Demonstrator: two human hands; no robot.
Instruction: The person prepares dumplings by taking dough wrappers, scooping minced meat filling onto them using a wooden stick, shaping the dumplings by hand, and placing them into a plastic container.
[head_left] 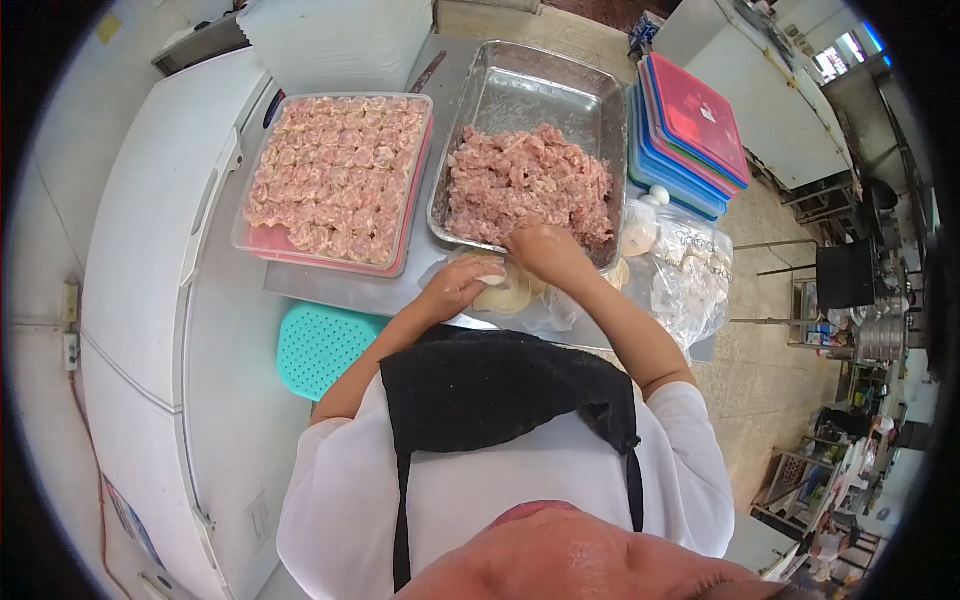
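Note:
My left hand (pixel 462 284) is curled around a pale round dough wrapper (pixel 491 280), low in front of a metal tray (pixel 533 92). At the tray's near edge, my right hand (pixel 540 252) has its fingertips at the minced meat (pixel 530 180); whether they hold any is hidden. More thin wrappers (pixel 508 298) lie on the metal table just below both hands. To the left, a clear plastic container (pixel 250 240) holds rows of small meat-filled dumplings (pixel 335 175).
Coloured lids (pixel 700 115) are stacked right of the tray, near two white eggs (pixel 658 194) and a plastic bag (pixel 690 285). A turquoise perforated stool (pixel 325 350) stands at lower left. White trays (pixel 340 45) are piled behind the container, beside a knife (pixel 428 72).

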